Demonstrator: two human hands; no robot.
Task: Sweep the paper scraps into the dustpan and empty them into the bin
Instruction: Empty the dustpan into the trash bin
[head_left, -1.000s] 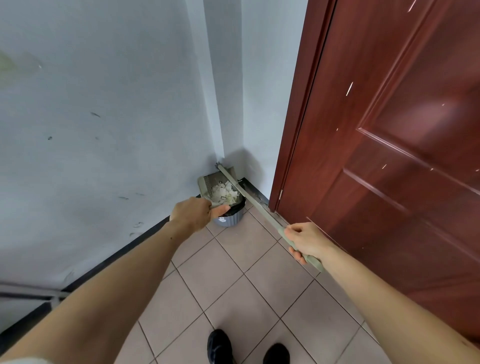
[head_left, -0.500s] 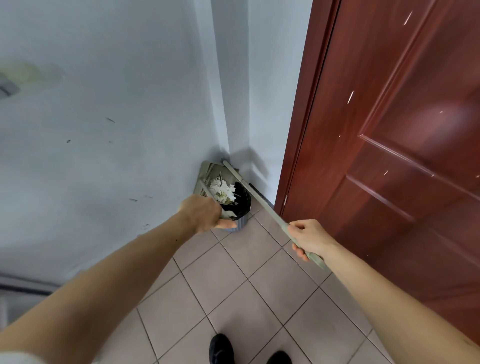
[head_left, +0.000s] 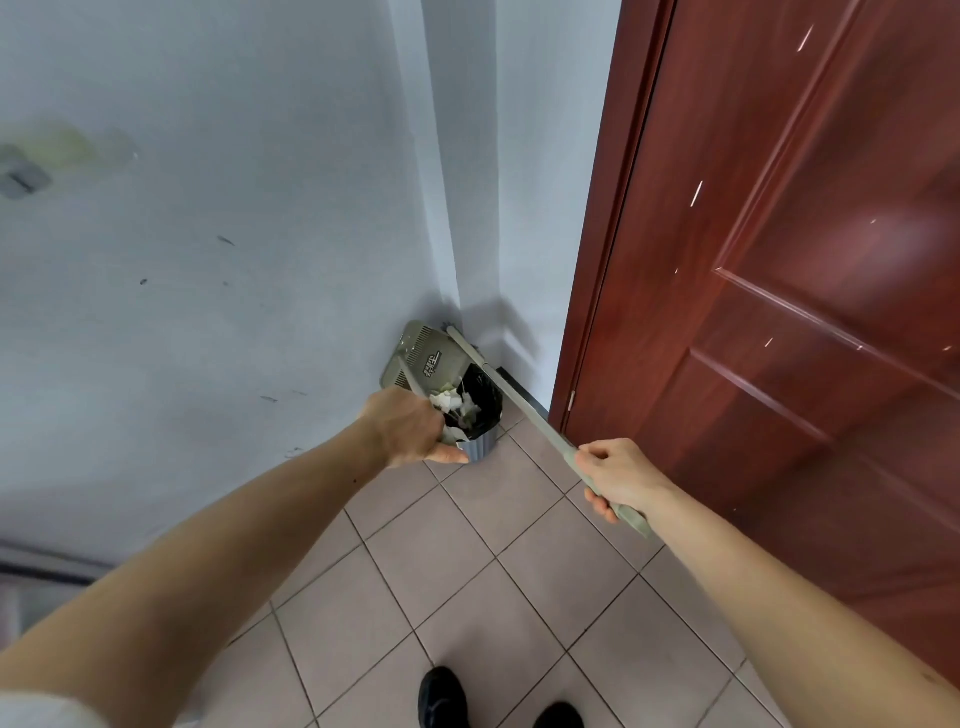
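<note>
A grey-green dustpan (head_left: 428, 358) is tipped up steeply over a small grey ribbed bin (head_left: 480, 446) with a black liner, standing in the wall corner. White paper scraps (head_left: 457, 402) lie in the bin's mouth below the pan's edge. My left hand (head_left: 410, 428) grips the dustpan's handle just in front of the bin. My right hand (head_left: 621, 478) is closed on the long pale broom handle (head_left: 519, 397), which slants up to the corner behind the bin. The broom head is hidden.
A grey wall (head_left: 208, 260) runs along the left and meets the corner. A dark red wooden door (head_left: 779, 312) fills the right side. The floor is beige tile (head_left: 441, 561). My black shoes (head_left: 447, 699) show at the bottom edge.
The dustpan has tilted from nearly flat to steep over the bin, and the scraps have slid from the pan into the bin. My left hand has turned with it; the right hand barely moved.
</note>
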